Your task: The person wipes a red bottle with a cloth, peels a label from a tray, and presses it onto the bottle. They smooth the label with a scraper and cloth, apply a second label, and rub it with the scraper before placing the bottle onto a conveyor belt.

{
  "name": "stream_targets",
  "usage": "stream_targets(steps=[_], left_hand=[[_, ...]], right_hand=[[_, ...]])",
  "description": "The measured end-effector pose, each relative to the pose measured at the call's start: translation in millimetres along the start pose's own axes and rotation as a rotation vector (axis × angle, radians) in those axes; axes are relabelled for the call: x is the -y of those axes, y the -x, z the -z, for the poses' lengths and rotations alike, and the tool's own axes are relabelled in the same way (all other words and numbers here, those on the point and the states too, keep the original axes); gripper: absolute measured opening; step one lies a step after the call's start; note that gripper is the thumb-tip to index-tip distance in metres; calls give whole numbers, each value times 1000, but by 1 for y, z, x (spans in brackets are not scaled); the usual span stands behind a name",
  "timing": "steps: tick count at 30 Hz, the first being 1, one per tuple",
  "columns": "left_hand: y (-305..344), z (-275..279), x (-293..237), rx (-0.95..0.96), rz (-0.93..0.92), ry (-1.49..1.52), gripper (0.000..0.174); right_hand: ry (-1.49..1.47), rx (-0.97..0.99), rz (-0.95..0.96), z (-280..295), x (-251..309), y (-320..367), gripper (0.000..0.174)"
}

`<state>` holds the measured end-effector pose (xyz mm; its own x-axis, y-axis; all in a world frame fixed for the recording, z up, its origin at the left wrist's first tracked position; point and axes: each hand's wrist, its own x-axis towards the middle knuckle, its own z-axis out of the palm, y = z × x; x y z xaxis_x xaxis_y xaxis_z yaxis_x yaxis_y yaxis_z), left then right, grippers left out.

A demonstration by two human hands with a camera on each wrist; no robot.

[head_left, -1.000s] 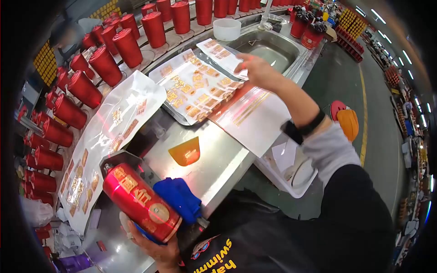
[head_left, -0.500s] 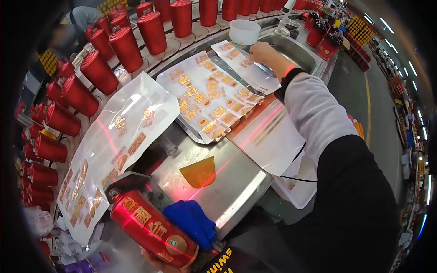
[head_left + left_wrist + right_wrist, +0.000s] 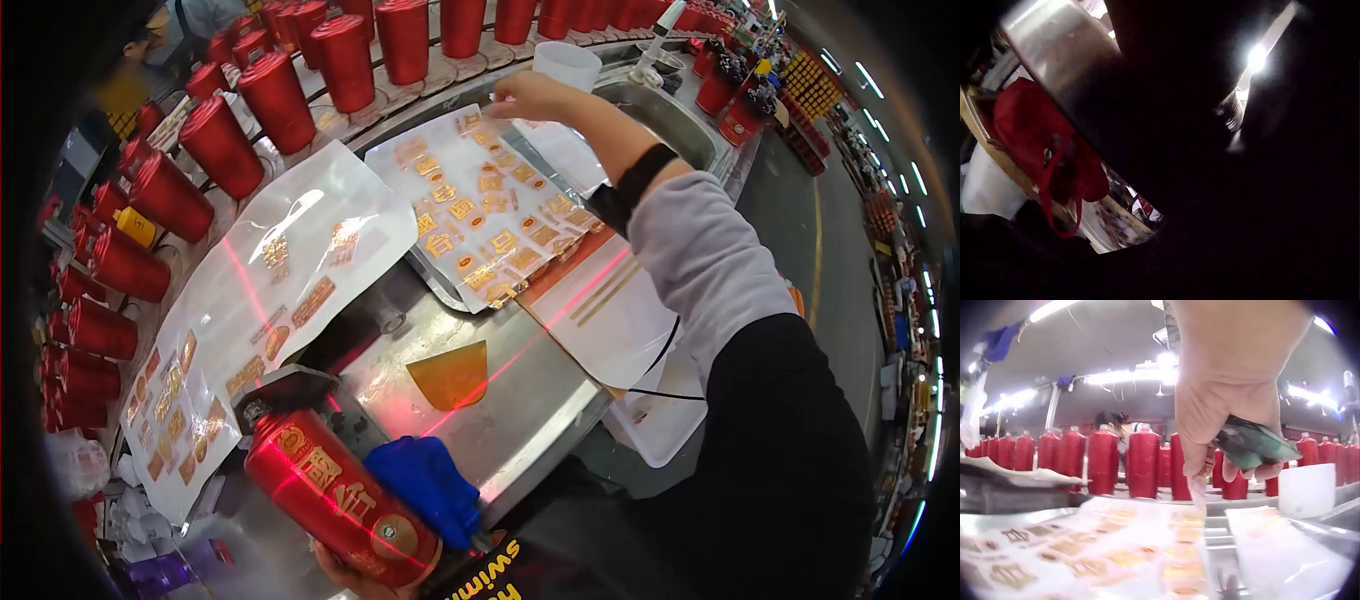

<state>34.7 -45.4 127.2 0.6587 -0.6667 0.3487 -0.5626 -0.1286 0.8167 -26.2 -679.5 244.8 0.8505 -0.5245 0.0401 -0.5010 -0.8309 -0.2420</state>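
Note:
My right hand (image 3: 540,97) is at the far edge of a sheet of gold-printed decals (image 3: 440,190). In the right wrist view, its thumb and fingertips pinch a printed strip (image 3: 1200,487) at the sheet's edge, and a dark green flat piece (image 3: 1254,447) is tucked in the same hand. My left hand (image 3: 345,572) grips a red bottle (image 3: 335,495) with gold characters from below, most of the hand hidden behind it. The bottle lies tilted, its neck at a dark angular bracket (image 3: 285,388). A blue cloth (image 3: 425,485) lies against its side.
An amber scraper (image 3: 450,375) lies on the metal table (image 3: 520,420). A larger decal sheet (image 3: 290,240) spreads along the left. Rows of red bottles (image 3: 275,100) stand behind. A white bowl (image 3: 567,66) and a sink (image 3: 690,125) are at the back right.
My right hand has moved left from the smaller decal sheet by the sink to the far edge of the large tray sheet. The left hand stays at the red bottle.

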Motion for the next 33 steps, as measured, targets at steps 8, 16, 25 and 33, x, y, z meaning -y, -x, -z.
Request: stream_targets(steps=[8,16,25,33], left_hand=[[-20,-10,-34,-38,245,227,106],[-44,19,-61,102,-148,-515,103],[-46,19,-76,19,-241,-536,110],[-42,15,-63,53,-194,-480,119]], right_hand=[[398,-20,-38,-79,31,-39,28],[39,-214,648,1,139,45,18],[-237,19,930,47,301,153,22],[-260,23,1003,31,319,166,22]])
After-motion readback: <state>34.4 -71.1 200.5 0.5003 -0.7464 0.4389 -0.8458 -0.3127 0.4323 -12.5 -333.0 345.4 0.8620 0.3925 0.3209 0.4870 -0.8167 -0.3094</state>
